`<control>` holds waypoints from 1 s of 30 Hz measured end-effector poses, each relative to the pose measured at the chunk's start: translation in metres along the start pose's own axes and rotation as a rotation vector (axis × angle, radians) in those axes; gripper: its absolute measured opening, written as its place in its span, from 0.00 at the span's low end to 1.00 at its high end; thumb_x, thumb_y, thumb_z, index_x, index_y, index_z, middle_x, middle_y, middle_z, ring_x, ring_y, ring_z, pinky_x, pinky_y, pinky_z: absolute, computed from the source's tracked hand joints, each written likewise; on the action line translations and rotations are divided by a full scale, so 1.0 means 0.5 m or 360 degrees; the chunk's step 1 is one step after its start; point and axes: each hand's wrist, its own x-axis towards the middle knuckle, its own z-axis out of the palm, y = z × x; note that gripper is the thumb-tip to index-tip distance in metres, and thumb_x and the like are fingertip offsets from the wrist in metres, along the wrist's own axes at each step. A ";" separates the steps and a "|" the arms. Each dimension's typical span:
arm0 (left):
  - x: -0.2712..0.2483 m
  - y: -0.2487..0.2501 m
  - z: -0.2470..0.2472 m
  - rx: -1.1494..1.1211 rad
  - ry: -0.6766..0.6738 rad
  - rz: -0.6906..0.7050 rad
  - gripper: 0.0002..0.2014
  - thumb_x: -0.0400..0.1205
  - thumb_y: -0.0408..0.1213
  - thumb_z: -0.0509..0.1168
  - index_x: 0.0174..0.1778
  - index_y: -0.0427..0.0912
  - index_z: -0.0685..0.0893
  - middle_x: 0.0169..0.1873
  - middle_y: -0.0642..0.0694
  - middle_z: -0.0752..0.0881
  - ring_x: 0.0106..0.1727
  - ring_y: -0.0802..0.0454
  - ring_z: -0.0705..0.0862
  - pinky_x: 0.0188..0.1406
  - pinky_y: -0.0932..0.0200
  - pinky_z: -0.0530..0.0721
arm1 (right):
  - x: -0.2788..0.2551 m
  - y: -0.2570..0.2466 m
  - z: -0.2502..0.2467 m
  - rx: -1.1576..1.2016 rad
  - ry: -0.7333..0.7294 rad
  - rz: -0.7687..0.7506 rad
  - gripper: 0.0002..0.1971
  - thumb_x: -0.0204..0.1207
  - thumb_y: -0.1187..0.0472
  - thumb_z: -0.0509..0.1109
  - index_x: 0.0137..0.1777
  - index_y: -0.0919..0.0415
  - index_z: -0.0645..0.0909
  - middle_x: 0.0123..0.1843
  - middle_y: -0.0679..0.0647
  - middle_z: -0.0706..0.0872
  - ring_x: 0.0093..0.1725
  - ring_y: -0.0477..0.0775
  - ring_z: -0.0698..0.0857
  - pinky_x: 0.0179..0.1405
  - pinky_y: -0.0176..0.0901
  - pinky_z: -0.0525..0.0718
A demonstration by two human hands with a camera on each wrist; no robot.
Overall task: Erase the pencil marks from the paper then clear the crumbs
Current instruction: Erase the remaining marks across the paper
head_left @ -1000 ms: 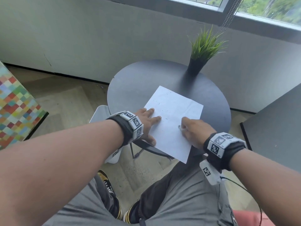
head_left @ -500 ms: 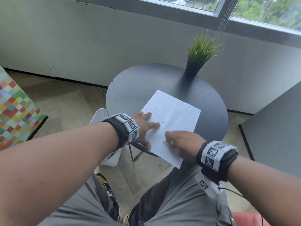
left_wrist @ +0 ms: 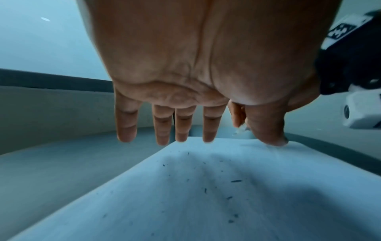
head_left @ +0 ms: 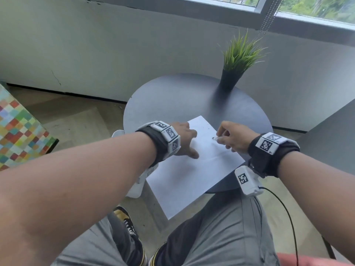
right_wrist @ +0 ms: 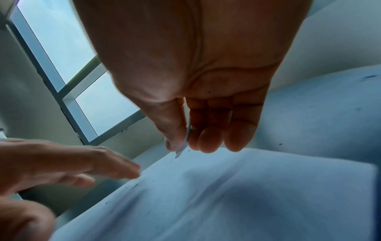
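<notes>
A white sheet of paper [head_left: 192, 179] lies on the round dark table [head_left: 172, 96], its near corner hanging past the table's edge over my lap. Dark eraser crumbs [left_wrist: 236, 181] are scattered over its far part. My left hand [head_left: 189, 143] is spread with straight fingers over the sheet's far left edge, and the thumb [left_wrist: 268, 130] touches the paper. My right hand [head_left: 223, 138] pinches a small white eraser [head_left: 215, 138] between thumb and fingers, its tip [right_wrist: 179, 152] just above the paper near the far corner.
A potted grass plant [head_left: 238, 62] stands at the table's far side. A second dark tabletop [head_left: 330, 141] is at the right, and a multicoloured checked seat [head_left: 17, 131] at the left. A white chair [head_left: 134, 189] sits under the table. A cable [head_left: 284, 212] hangs from my right wrist.
My right hand has carried the eraser from the sheet's near middle up to its far corner. The left hand has slid further up the left edge. More of the sheet shows near me.
</notes>
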 end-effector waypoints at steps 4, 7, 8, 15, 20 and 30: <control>0.047 0.008 0.018 0.0028 -0.0018 0.0006 0.53 0.69 0.75 0.65 0.85 0.52 0.56 0.85 0.48 0.53 0.83 0.43 0.58 0.71 0.33 0.71 | 0.031 -0.016 0.010 -0.0096 -0.0005 -0.0095 0.09 0.78 0.48 0.70 0.49 0.50 0.77 0.43 0.49 0.84 0.40 0.55 0.86 0.33 0.43 0.80; 0.056 0.002 0.037 0.0044 -0.0047 0.0010 0.59 0.66 0.78 0.65 0.86 0.53 0.48 0.86 0.51 0.47 0.85 0.43 0.51 0.71 0.28 0.68 | 0.035 -0.025 0.022 -0.0408 -0.0010 -0.0137 0.06 0.81 0.50 0.64 0.54 0.49 0.77 0.48 0.53 0.83 0.47 0.59 0.82 0.42 0.45 0.78; 0.057 0.000 0.040 0.0044 -0.0052 0.0011 0.59 0.65 0.79 0.65 0.86 0.53 0.47 0.86 0.51 0.46 0.85 0.44 0.50 0.70 0.28 0.68 | 0.029 -0.027 0.030 -0.0509 -0.0016 -0.0188 0.07 0.82 0.52 0.61 0.55 0.51 0.77 0.50 0.55 0.83 0.48 0.61 0.82 0.45 0.47 0.79; 0.065 0.000 0.039 0.0071 -0.0087 0.0030 0.58 0.67 0.79 0.63 0.86 0.56 0.43 0.86 0.49 0.44 0.85 0.41 0.49 0.69 0.27 0.69 | 0.007 -0.024 0.040 -0.0648 -0.0224 -0.0532 0.09 0.84 0.54 0.60 0.60 0.53 0.77 0.57 0.51 0.84 0.57 0.58 0.81 0.49 0.46 0.76; 0.069 -0.002 0.046 0.0071 -0.0056 0.0019 0.59 0.66 0.77 0.66 0.86 0.57 0.44 0.86 0.50 0.44 0.84 0.42 0.50 0.66 0.29 0.70 | -0.024 -0.065 0.079 -0.0637 -0.0332 -0.0600 0.13 0.82 0.56 0.62 0.63 0.59 0.73 0.57 0.56 0.84 0.55 0.62 0.82 0.51 0.52 0.79; 0.062 -0.006 0.047 -0.0063 -0.0107 -0.0011 0.63 0.61 0.79 0.68 0.86 0.60 0.42 0.87 0.48 0.39 0.86 0.42 0.42 0.75 0.25 0.63 | -0.045 -0.054 0.090 -0.0581 -0.0336 -0.0464 0.08 0.81 0.59 0.62 0.58 0.56 0.73 0.49 0.52 0.81 0.49 0.58 0.80 0.42 0.47 0.73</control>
